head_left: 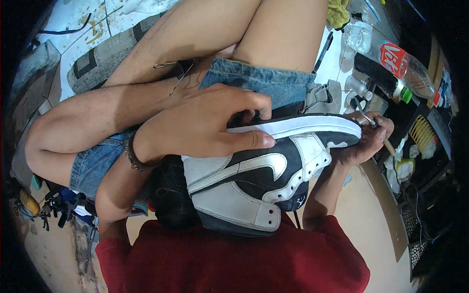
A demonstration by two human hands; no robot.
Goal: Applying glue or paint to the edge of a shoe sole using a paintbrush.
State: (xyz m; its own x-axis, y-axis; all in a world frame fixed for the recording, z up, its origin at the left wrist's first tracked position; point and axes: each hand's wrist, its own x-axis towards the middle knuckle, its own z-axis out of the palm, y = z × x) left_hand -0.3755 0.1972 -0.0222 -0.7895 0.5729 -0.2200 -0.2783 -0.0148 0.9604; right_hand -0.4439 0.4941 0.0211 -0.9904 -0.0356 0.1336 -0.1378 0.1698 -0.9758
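Note:
A high-top sneaker (254,171) in black, white and pale grey lies on its side across my lap, its white midsole facing away from me. My left hand (210,122) grips the midsole edge, thumb on the near side and fingers curled over the sole. Beyond the toe, at the right, my right hand (373,134) is closed around a slim tool (388,146) with a wooden handle and a thin metal shaft. Its tip is too small to make out. A black binder clip (185,67) with wire arms rests by my crossed legs.
At the right lie a clear plastic bottle (413,78) with a red label, a black bottle with a green cap (405,94), and a black pen (323,51). Dark shelving (425,210) stands along the right. Several small tools (68,202) clutter the left floor.

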